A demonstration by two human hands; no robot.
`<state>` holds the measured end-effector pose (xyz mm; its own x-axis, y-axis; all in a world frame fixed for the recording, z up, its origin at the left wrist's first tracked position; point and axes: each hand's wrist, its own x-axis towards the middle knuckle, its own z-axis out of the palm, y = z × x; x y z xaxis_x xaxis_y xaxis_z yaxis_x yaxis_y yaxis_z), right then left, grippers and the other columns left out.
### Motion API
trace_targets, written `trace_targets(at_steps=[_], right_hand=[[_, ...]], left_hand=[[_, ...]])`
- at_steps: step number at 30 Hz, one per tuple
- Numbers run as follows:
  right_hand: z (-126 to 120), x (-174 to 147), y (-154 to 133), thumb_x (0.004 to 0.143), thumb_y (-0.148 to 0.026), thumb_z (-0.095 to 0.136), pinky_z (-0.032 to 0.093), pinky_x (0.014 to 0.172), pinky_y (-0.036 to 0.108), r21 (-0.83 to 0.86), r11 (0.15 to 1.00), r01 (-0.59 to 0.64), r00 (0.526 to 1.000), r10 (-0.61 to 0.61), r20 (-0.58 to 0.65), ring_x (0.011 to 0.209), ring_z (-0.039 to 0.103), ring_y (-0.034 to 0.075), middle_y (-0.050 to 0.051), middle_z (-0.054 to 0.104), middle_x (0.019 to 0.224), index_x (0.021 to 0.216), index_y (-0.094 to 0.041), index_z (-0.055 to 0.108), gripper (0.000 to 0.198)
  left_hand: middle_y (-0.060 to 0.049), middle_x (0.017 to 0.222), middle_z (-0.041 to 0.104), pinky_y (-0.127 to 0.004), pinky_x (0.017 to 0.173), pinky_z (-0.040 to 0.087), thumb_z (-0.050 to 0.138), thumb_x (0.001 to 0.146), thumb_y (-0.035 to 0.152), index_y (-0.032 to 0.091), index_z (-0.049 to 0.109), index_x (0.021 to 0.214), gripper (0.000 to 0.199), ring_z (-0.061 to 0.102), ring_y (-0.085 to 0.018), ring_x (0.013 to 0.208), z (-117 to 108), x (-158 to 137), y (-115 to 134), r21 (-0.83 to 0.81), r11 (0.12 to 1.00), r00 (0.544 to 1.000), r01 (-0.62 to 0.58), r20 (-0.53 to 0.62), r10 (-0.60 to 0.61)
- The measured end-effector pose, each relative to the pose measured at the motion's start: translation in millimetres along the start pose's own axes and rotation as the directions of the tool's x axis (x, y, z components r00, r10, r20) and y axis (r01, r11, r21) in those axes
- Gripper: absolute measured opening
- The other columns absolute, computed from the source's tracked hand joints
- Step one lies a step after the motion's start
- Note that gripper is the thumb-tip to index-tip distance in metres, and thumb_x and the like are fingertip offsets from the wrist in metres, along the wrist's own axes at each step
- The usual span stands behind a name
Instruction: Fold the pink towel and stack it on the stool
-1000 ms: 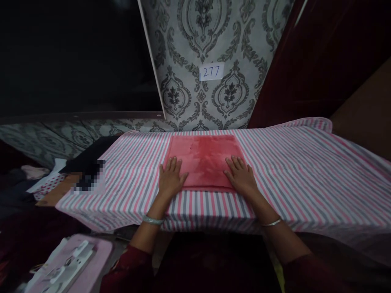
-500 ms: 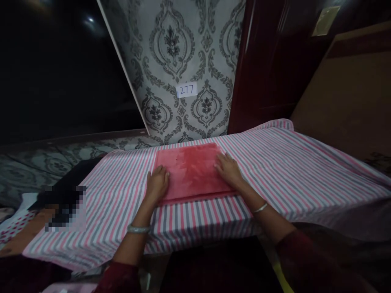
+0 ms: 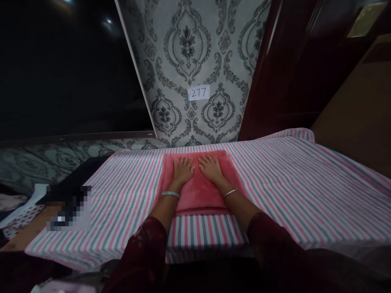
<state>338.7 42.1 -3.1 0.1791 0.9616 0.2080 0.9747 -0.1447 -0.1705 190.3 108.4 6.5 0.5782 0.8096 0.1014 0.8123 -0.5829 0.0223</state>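
A folded pink towel (image 3: 232,177) lies flat on a table draped with a pink, grey and white striped cloth (image 3: 290,183). Both of my hands rest palm down on the middle of the towel, side by side, fingers spread and pointing away from me. My left hand (image 3: 182,170) sits just left of my right hand (image 3: 211,168). Neither hand grips anything. Each wrist wears a bangle, and dark red sleeves cover my forearms.
A damask-patterned wall (image 3: 189,61) with a paper label reading 277 (image 3: 198,92) stands behind the table. A dark red door (image 3: 293,69) is at the right. Dark cloth (image 3: 82,179) and a dotted fabric (image 3: 21,213) lie at the left.
My hands have slid from the towel's left and right sides inward and forward to its middle. The view has also shifted with my head.
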Motion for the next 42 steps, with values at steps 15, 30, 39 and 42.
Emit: trace_targets(at_steps=[15, 30, 39, 42], right_hand=[[-16.8, -4.9, 49.6, 0.103, -0.051, 0.024, 0.019, 0.119, 0.060, 0.028, 0.970, -0.242, 0.965, 0.238, 0.110, 0.153, 0.021, 0.029, 0.006, 0.027, 0.168, 0.156, -0.026, 0.039, 0.060], [-40.8, 33.9, 50.5, 0.104, -0.041, 0.029, 0.026, 0.115, 0.057, 0.133, 0.956, -0.262, 0.964, 0.266, -0.009, 0.140, 0.041, 0.031, 0.014, 0.054, 0.148, 0.145, -0.020, 0.052, 0.051], [2.2, 30.4, 65.6, 0.104, -0.050, 0.029, 0.042, 0.106, 0.050, 0.130, 0.940, -0.315, 0.946, 0.322, -0.040, 0.136, 0.044, 0.031, 0.010, 0.048, 0.153, 0.145, -0.025, 0.053, 0.054], [2.2, 32.7, 68.4, 0.104, -0.051, 0.027, 0.045, 0.103, 0.049, 0.132, 0.935, -0.330, 0.942, 0.335, -0.021, 0.134, 0.047, 0.031, 0.010, 0.047, 0.154, 0.145, -0.027, 0.053, 0.055]], left_hand=[[-0.014, 0.166, 0.024, -0.061, 0.123, 0.015, 0.022, 0.102, 0.052, 0.015, 0.032, 0.158, 0.068, 0.019, -0.030, 0.155, -18.4, -7.5, -36.3, 0.054, 0.985, 0.984, 0.167, 0.055, -0.170], [-0.015, 0.161, 0.037, -0.067, 0.120, 0.019, 0.026, 0.101, 0.044, 0.020, 0.046, 0.150, 0.058, 0.029, -0.032, 0.151, -46.5, 40.6, -42.8, -0.018, 0.983, 0.983, 0.181, -0.013, -0.181], [-0.012, 0.152, 0.048, -0.065, 0.104, 0.042, 0.027, 0.099, 0.052, 0.025, 0.052, 0.142, 0.057, 0.034, -0.036, 0.144, -7.0, 40.5, -58.1, -0.160, 0.939, 0.952, 0.305, 0.010, -0.307], [-0.012, 0.152, 0.048, -0.060, 0.103, 0.046, 0.023, 0.101, 0.045, 0.024, 0.052, 0.143, 0.055, 0.037, -0.034, 0.142, -5.6, 44.1, -66.5, -0.190, 0.917, 0.934, 0.351, -0.001, -0.357]])
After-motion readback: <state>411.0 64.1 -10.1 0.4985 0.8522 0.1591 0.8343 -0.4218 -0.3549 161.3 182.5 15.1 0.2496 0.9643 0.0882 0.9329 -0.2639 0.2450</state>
